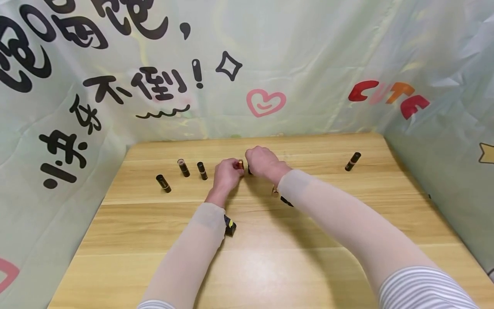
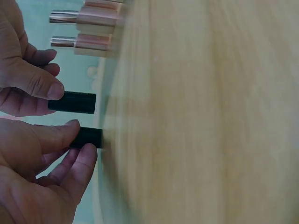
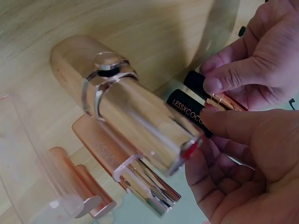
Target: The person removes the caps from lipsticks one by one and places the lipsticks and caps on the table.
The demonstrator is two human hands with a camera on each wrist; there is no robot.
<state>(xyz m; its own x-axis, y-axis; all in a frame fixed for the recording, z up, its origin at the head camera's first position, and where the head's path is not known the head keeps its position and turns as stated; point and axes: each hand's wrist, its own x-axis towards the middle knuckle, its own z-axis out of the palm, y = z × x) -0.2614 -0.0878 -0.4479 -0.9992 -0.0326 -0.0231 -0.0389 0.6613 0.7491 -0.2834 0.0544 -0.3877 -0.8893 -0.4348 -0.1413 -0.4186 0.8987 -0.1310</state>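
My left hand [image 1: 227, 174] pinches the black base of a lipstick [image 2: 88, 137] low over the table. The lipstick's gold inner tube [image 1: 241, 164] shows above the base in the head view. Close beside it, my right hand [image 1: 265, 163] holds a black lipstick cap [image 3: 186, 109] with gold lettering between thumb and fingers. Cap and lipstick stand side by side, apart. Nearest the right wrist camera are a large gold lipstick [image 3: 135, 116] with a red tip and a rose-gold lipstick [image 3: 105, 144]; the right forearm hides most of this group in the head view.
Black lipstick tubes [image 1: 163, 183] stand at the table's left, one of them with a clear top [image 1: 182, 163]. Another black tube [image 1: 353, 162] stands far right. A clear plastic cover [image 3: 35, 163] is beside the gold lipsticks. Printed cloth [image 1: 308, 64] walls the table's back and sides.
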